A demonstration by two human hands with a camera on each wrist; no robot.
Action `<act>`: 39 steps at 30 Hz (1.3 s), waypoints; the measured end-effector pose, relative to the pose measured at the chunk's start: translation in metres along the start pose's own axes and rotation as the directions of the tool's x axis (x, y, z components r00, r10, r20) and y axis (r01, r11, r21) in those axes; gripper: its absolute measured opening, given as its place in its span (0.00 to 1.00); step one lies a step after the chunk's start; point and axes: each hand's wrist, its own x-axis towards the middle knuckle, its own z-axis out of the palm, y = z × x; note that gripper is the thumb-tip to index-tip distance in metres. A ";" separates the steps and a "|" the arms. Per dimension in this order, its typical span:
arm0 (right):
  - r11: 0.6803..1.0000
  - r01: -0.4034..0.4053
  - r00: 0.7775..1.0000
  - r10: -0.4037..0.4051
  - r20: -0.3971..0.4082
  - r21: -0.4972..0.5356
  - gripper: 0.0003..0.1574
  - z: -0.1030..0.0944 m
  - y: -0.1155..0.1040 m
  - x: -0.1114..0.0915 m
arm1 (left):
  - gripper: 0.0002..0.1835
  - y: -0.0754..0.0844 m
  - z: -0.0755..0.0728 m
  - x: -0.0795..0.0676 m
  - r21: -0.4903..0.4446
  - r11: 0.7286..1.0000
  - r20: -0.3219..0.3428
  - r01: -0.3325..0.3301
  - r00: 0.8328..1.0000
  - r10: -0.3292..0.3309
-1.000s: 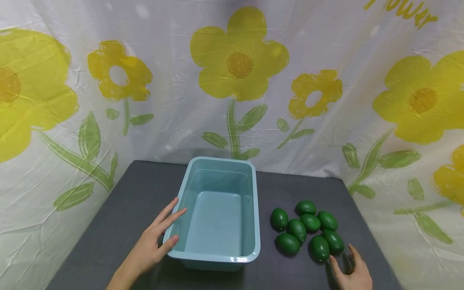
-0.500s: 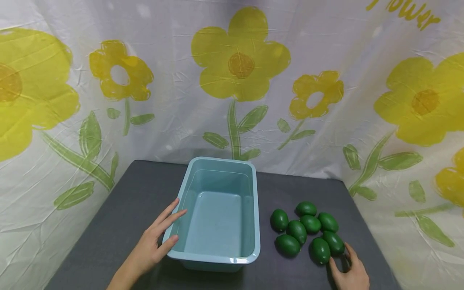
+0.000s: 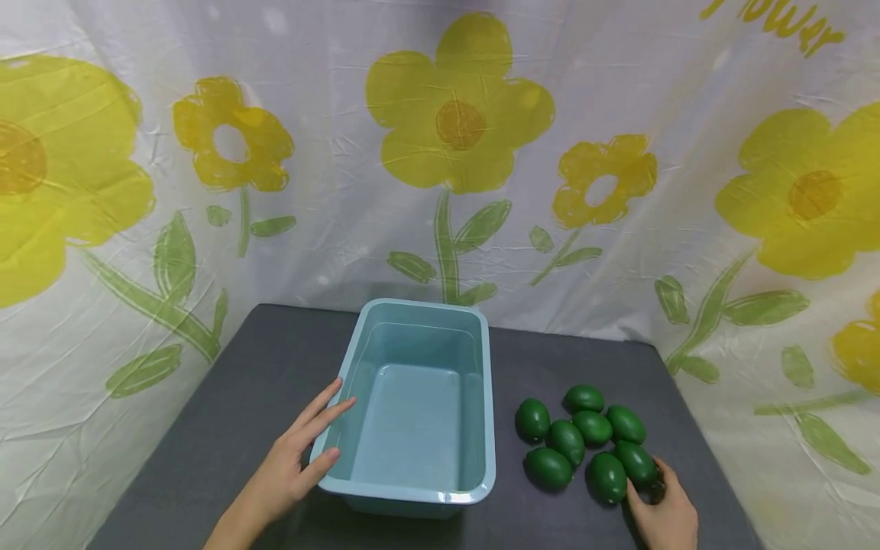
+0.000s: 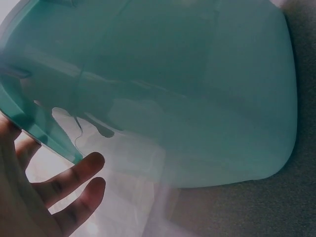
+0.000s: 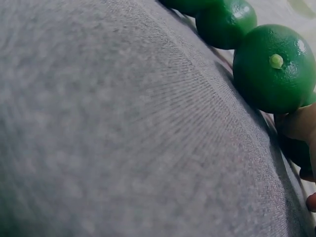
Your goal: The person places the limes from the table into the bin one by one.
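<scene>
A light blue plastic basin (image 3: 491, 428) stands mid-table with nothing inside it. My left hand (image 3: 285, 462) rests on its left rim, fingers spread and fairly straight; in the left wrist view fingertips (image 4: 91, 163) show beside the basin's wall (image 4: 222, 98). Several green limes lie grouped right of the basin. At the group's near right end, my right hand (image 3: 665, 508) has thumb and fingers around a lime (image 3: 634, 461) that lies on the table. Another lime (image 3: 606, 477) sits just left of the thumb. In the right wrist view, a nearer lime (image 5: 274, 69) partly hides the held one (image 5: 294, 145).
Dark grey cloth covers the table (image 3: 275, 367). A white curtain (image 3: 330, 229) printed with yellow flowers hangs around its back and sides. Other limes (image 3: 548, 467) lie between the basin and the right hand.
My right hand has moved slightly left and closed in around the near right lime. The left hand and the basin stay in place; the head view shifts slightly.
</scene>
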 end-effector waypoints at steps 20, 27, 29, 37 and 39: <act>0.986 -0.121 0.986 0.133 -0.098 0.118 0.39 -0.013 -0.011 0.004 | 0.33 0.000 -0.001 -0.004 -0.023 1.000 -0.010 0.014 1.000 -0.014; 0.939 -0.259 0.960 0.275 -0.044 0.226 0.43 -0.033 -0.036 0.014 | 0.33 0.000 -0.003 -0.004 -0.002 1.000 -0.013 0.003 1.000 -0.003; 0.923 -0.284 0.955 0.297 -0.008 0.260 0.45 -0.037 -0.043 0.018 | 0.33 -0.001 -0.004 -0.004 0.007 1.000 -0.009 0.006 1.000 -0.006; 0.854 -0.310 0.949 0.303 0.085 0.417 0.45 -0.042 -0.066 0.026 | 0.33 -0.005 -0.003 -0.002 0.016 0.999 0.027 0.035 0.999 -0.035; 0.845 -0.294 0.954 0.285 0.089 0.448 0.43 -0.043 -0.072 0.026 | 0.32 -0.005 -0.002 -0.002 0.016 0.999 0.027 0.036 0.999 -0.036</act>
